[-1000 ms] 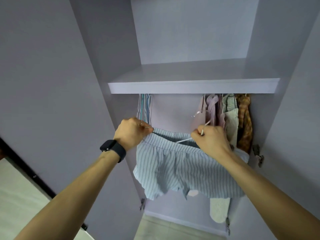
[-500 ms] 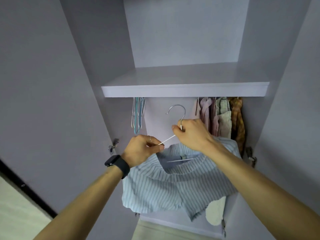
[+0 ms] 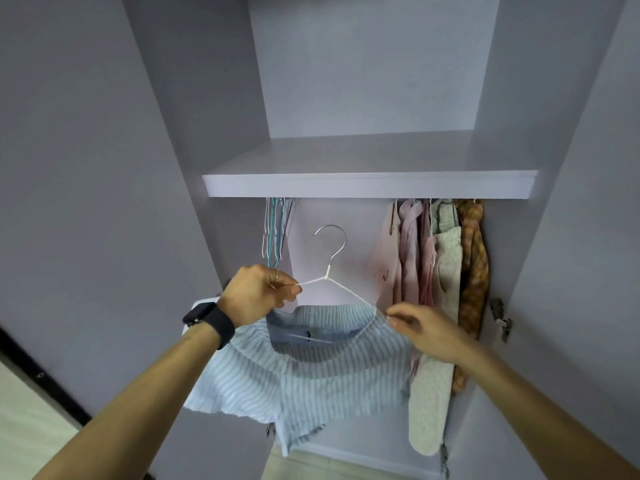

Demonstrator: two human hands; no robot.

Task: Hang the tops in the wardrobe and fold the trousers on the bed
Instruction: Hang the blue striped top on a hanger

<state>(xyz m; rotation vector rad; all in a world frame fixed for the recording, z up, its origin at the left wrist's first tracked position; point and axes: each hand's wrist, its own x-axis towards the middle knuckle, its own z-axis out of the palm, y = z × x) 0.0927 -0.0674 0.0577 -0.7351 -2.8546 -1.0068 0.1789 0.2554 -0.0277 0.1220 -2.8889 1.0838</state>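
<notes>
Under lilac wardrobe shelf (image 3: 370, 186): pastel hung garments (image 3: 446, 265) at right end, bare wire hangers (image 3: 275, 233) at left. Between them, blue-striped top (image 3: 304, 375) on white wire hanger (image 3: 327, 276), left hand (image 3: 258, 294) fingers clamped on hanger, right hand (image 3: 426, 332) fingers pinching top's collar.

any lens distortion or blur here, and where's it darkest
Head view: wide-angle lens splays the wardrobe sides outward; light soft and even, dimmest under the shelf; the right hand on the striped top looks slightly smeared, the white hanger crisp.
</notes>
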